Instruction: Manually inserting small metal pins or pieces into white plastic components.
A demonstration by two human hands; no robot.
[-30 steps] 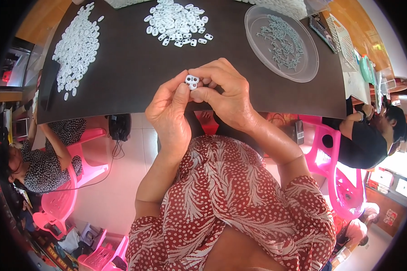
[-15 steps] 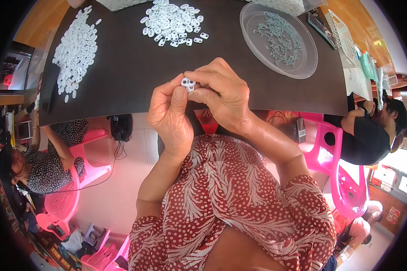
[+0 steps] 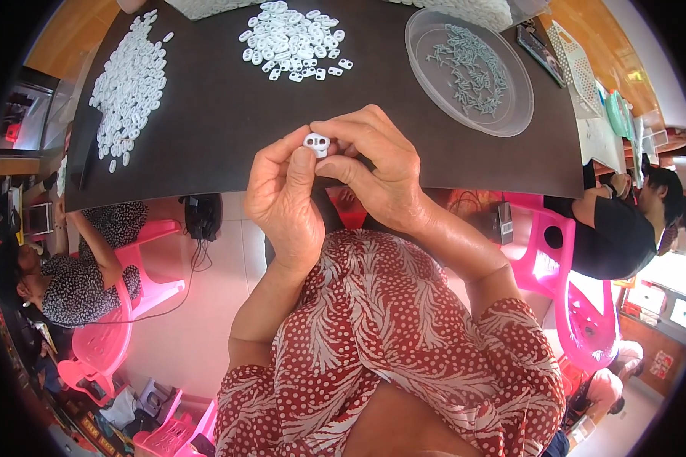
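Between my two hands, just above the near edge of the dark table, is a small white two-hole cord lock. My left hand pinches it from the left with thumb and fingertips. From the right, the thumb and index finger of my right hand close on it as well. One white part appears to sit against another, and the lower part is half hidden by my fingers. Whether a spring is inside cannot be seen.
A pile of white oval parts lies at the left, and small white two-hole parts are heaped at the back middle. A round clear tray holds many tiny grey-green pieces. A phone lies at the right. Other people sit at both sides.
The white cord lock has turned between my fingertips, and its two parts now look closer together. My hands have hardly moved.
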